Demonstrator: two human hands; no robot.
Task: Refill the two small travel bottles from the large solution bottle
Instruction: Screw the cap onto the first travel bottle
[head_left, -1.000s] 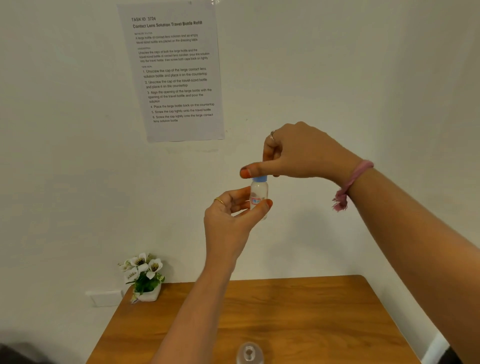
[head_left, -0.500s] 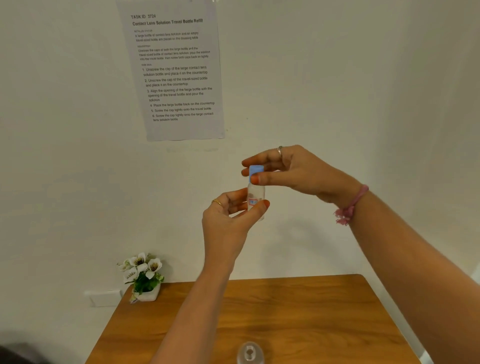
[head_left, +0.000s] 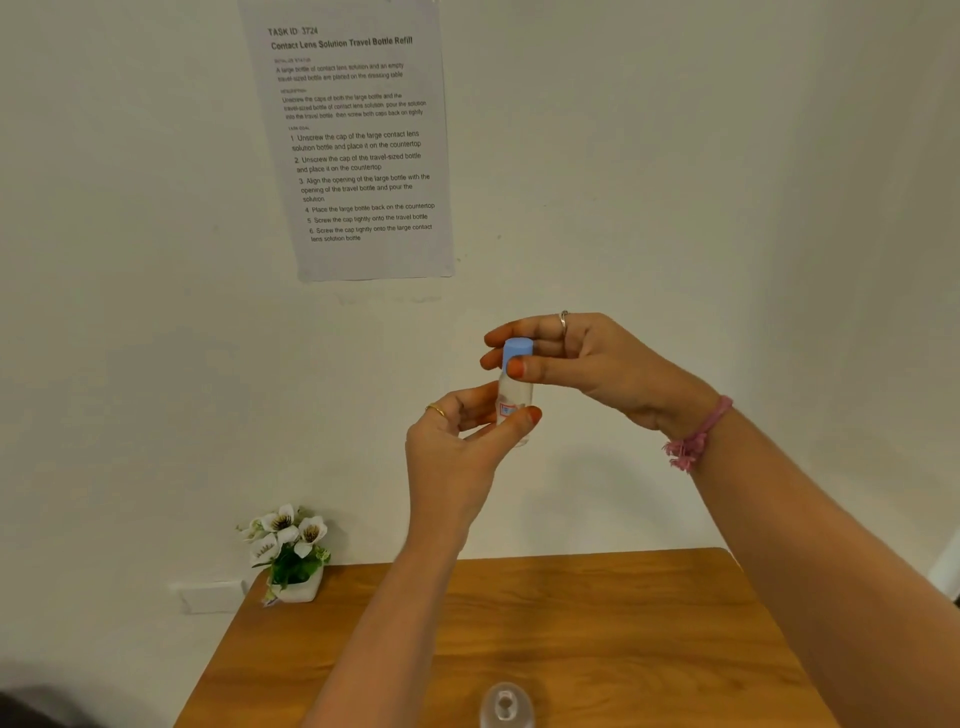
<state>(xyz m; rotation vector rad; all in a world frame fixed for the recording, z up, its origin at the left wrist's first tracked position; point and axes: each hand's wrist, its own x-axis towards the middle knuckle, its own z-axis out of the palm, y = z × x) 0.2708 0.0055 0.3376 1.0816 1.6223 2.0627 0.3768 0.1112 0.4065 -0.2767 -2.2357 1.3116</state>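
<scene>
A small clear travel bottle (head_left: 515, 397) with a red label is held upright in the air in front of the wall. My left hand (head_left: 457, 447) grips its body between thumb and fingers. My right hand (head_left: 587, 364) pinches the blue cap (head_left: 517, 347) on top of it, thumb in front and fingers behind. At the bottom edge of the view a clear bottle (head_left: 506, 706) stands on the wooden table (head_left: 597, 623), seen from above with its opening showing. Its lower part is cut off by the frame.
A small white pot of white flowers (head_left: 291, 551) stands at the table's back left corner. An instruction sheet (head_left: 358, 140) hangs on the white wall. A white wall socket (head_left: 210, 595) sits left of the table.
My right hand has turned from palm-down over the cap to a sideways pinch on it, and dropped slightly. The blue cap now shows fully. My left hand has stayed on the bottle.
</scene>
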